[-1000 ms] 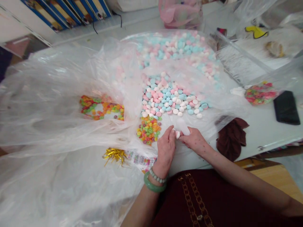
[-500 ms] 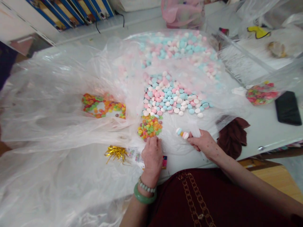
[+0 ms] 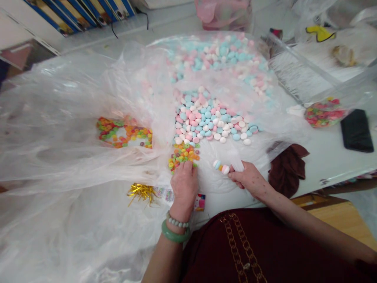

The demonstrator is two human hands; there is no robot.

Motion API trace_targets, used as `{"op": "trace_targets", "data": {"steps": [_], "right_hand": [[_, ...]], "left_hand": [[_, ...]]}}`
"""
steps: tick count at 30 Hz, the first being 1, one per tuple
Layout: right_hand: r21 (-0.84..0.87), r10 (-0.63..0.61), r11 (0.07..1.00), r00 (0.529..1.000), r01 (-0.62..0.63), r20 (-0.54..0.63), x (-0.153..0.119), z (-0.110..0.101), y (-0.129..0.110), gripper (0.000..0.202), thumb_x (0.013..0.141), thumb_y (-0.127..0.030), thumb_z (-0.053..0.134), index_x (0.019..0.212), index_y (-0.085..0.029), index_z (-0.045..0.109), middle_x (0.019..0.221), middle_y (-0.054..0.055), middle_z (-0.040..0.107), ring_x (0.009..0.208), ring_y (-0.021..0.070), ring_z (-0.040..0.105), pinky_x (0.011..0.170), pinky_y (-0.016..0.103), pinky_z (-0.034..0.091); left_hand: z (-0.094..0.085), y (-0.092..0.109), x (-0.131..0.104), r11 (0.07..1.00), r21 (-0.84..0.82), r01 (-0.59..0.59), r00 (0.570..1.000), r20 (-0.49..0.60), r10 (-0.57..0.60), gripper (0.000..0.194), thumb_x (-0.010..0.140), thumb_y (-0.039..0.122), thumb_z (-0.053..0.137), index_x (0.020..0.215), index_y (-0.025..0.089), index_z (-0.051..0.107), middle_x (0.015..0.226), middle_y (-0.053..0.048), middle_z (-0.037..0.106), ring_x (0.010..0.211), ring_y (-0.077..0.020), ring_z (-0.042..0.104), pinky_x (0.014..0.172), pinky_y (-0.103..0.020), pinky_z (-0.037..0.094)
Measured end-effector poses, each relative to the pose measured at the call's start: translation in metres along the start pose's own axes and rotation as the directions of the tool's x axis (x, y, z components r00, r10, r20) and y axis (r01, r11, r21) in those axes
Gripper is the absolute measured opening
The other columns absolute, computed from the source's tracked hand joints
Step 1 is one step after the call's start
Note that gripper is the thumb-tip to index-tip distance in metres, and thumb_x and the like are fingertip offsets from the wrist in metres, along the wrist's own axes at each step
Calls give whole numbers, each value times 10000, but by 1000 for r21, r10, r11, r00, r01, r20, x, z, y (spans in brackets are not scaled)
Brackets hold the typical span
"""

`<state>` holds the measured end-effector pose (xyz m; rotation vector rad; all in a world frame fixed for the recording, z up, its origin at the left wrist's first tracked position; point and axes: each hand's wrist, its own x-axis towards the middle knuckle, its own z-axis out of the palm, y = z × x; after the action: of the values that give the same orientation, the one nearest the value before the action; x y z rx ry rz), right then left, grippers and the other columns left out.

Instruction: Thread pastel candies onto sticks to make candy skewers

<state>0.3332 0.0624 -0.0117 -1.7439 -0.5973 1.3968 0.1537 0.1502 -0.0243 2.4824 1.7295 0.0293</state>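
In the head view, my right hand (image 3: 249, 179) is closed around one end of a short row of candies (image 3: 220, 168), white, blue and pink pieces with a small orange one between them. What joins the row is hidden; a strip of white plastic (image 3: 237, 159) rises beside the fingers. My left hand (image 3: 185, 184) has its fingers curled together at the near edge of a pile of small ring-shaped candies (image 3: 184, 151) in orange, green and yellow. Its fingertips are hidden. Just behind lies a heap of pastel oval candies (image 3: 212, 118), partly under clear plastic.
A large clear plastic bag (image 3: 59, 118) covers the left side, with more ring candies (image 3: 126, 133) inside. Gold tinsel (image 3: 143, 192) lies left of my left hand. A brown cloth (image 3: 287, 169), a black phone (image 3: 357, 130) and a bag of colourful candies (image 3: 325, 113) are on the right.
My left hand has moved slightly forward onto the ring candy pile. My right hand with the candy row has shifted slightly left in the picture; the whole view has also drifted.
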Motion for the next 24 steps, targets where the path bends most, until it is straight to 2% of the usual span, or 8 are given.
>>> {"op": "trace_targets", "data": {"steps": [4, 11, 15, 16, 18, 20, 21, 24], "right_hand": [[-2, 0, 1000, 1000, 0, 9, -1, 3, -2, 89, 605, -238, 561, 643, -194, 494, 434, -81, 422, 367, 73, 353, 355, 196, 280], [-67, 3, 998, 1000, -2, 14, -4, 3, 1, 84, 614, -240, 553, 655, -189, 501, 461, -72, 436, 375, 75, 375, 362, 198, 298], [-79, -12, 997, 999, 15, 31, -9, 5, 0, 72, 639, -240, 550, 658, -191, 501, 464, -73, 428, 377, 75, 370, 379, 200, 295], [-87, -24, 996, 999, 27, 37, -11, 5, -2, 67, 646, -239, 548, 658, -191, 503, 465, -72, 430, 383, 77, 375, 391, 202, 300], [-125, -67, 990, 997, 72, 47, -14, 7, -5, 62, 663, -242, 548, 661, -190, 515, 485, -65, 451, 413, 83, 391, 423, 205, 311], [-190, -129, 973, 991, 135, 41, -16, 9, -7, 77, 681, -260, 557, 664, -189, 533, 521, -54, 479, 461, 91, 408, 459, 207, 314], [-222, -160, 961, 986, 164, 37, -16, 9, -7, 88, 690, -270, 560, 664, -188, 540, 538, -51, 488, 487, 96, 414, 475, 208, 313], [-283, -216, 934, 976, 218, 39, -14, 9, -6, 105, 714, -284, 557, 668, -190, 547, 557, -48, 488, 538, 110, 426, 513, 213, 310]], "left_hand": [[-4, -6, -2, 997, -12, -76, 995, 59, 77, 236, 911, 236, 415, 1032, 212, 615, 945, -64, 631, 898, -221, 581, 728, -304, 428], [-13, -10, -5, 994, 52, -96, 987, 133, 88, 220, 902, 199, 379, 893, 190, 598, 885, -77, 587, 835, -228, 562, 703, -321, 421], [-16, -8, 0, 934, -355, -25, 999, 27, 37, 103, 850, 227, 477, 831, 185, 569, 870, -62, 573, 852, -208, 531, 747, -323, 425], [-17, -6, 2, 838, -545, 28, 999, 46, -3, 91, 840, 249, 499, 803, 186, 554, 820, -44, 565, 787, -183, 526, 701, -299, 427], [-18, -1, 4, 470, -859, 205, 977, 207, -48, 141, 821, 315, 543, 769, 185, 527, 714, -5, 543, 623, -129, 491, 566, -246, 399], [-18, 6, 5, 54, -920, 389, 920, 391, 20, 209, 788, 375, 600, 786, 178, 530, 653, 24, 533, 510, -90, 447, 469, -208, 347], [-18, 9, 5, -88, -890, 447, 895, 442, 66, 239, 765, 389, 634, 810, 173, 542, 646, 31, 537, 485, -78, 442, 447, -196, 335], [-18, 13, 5, -244, -834, 494, 869, 481, 117, 268, 715, 355, 704, 843, 159, 573, 614, 45, 541, 457, -62, 457, 424, -177, 346]]}}
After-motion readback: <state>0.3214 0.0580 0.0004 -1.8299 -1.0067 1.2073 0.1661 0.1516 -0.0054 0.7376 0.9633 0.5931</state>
